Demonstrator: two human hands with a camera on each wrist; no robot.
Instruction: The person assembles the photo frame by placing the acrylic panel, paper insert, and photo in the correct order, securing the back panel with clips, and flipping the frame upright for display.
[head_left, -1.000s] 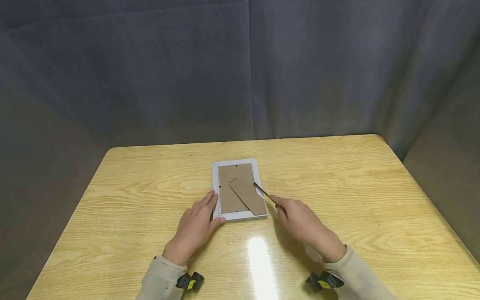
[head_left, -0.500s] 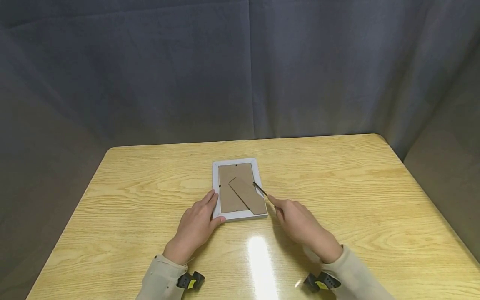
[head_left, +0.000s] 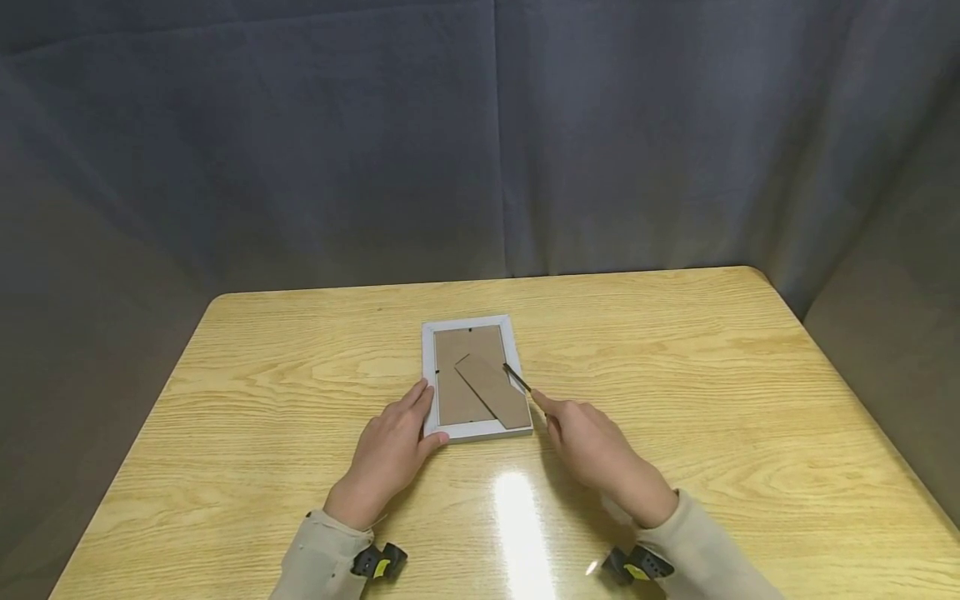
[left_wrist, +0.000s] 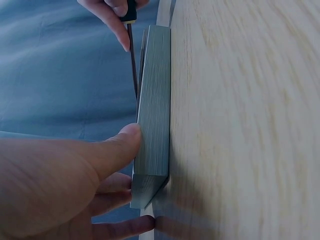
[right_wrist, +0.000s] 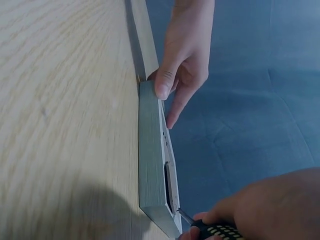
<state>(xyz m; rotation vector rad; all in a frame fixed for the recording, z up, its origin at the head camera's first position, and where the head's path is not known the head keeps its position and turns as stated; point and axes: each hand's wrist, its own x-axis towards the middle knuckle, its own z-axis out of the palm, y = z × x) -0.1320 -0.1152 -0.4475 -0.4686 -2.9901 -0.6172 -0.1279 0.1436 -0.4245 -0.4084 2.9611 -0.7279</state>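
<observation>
A picture frame (head_left: 465, 322) with a pale grey rim lies face down on the table. Its brown backing board (head_left: 453, 400) shows, with a slanted stand leg (head_left: 491, 392) on it and small dark tabs along the inner edge. My left hand (head_left: 390, 454) holds the frame's near left corner, thumb on the near side and fingers along the left. In my right hand (head_left: 596, 446) is a screwdriver (right_wrist: 220, 231) with a black and yellow handle. Its thin dark shaft (head_left: 517, 377) points to the tab at the board's right edge; the fingers hide most of the handle.
The wooden table (head_left: 300, 350) stretches out around the frame, with a bright light reflection in front. Dark grey curtains (head_left: 360, 150) hang behind and at both sides. Each wrist wears a black strap with a camera.
The right hand and wrist have shifted slightly left, while the screwdriver tip stays at the board's right edge. The left hand and the frame keep their places.
</observation>
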